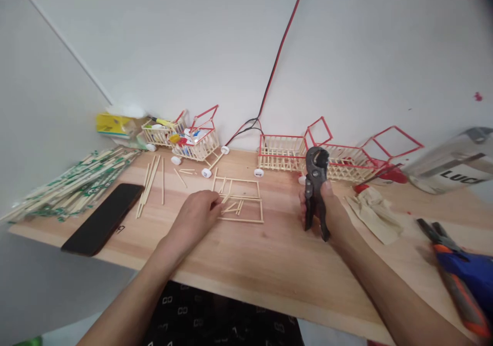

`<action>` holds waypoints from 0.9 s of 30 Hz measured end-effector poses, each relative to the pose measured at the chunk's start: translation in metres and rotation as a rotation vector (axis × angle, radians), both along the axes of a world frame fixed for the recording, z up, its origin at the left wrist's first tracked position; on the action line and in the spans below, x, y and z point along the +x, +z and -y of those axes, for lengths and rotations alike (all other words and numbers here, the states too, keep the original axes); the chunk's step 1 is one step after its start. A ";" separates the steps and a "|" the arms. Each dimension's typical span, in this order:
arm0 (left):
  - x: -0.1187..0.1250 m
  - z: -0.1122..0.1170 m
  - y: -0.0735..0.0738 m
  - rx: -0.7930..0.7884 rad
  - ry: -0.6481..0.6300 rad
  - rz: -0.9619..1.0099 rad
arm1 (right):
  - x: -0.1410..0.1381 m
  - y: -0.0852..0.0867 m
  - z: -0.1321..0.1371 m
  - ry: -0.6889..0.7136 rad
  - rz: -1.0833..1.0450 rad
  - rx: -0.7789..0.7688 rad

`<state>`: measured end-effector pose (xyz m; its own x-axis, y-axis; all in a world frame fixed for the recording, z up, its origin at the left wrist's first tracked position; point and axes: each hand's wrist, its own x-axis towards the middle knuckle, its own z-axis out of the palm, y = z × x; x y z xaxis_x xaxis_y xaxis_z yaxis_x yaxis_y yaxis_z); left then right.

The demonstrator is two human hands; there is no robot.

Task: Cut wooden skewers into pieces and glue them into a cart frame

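My right hand is wrapped round the handles of a black cutter, held upright above the table with its jaws at the top. Low over the wood, my left hand has its fingers pinched together on a short wooden stick; the grip is partly hidden. Beside those fingertips lies a flat rectangular frame of thin sticks, with a crossbar along its middle. Several short cut pieces rest inside the frame.
Small stick-built carts with red rims and more red-rimmed baskets stand along the wall. Wrapped sticks, loose sticks and a phone lie left. Right are a crumpled cloth, pliers and a clear container.
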<state>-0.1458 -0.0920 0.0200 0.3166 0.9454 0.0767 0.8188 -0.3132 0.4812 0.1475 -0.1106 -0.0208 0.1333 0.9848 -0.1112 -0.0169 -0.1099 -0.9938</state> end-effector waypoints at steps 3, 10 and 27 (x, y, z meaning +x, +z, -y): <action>0.002 0.002 -0.001 0.006 -0.009 -0.075 | -0.001 0.000 0.001 -0.008 -0.057 -0.022; 0.001 0.006 -0.004 0.013 -0.002 -0.090 | -0.004 0.002 0.002 -0.022 -0.107 0.001; -0.109 -0.001 0.000 0.325 0.269 0.138 | -0.007 0.005 0.002 -0.048 -0.204 0.013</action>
<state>-0.2551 -0.0912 0.0204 0.0284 0.9125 0.4081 0.8269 -0.2508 0.5033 0.1405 -0.1126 -0.0154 0.1558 0.9795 -0.1280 -0.2232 -0.0913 -0.9705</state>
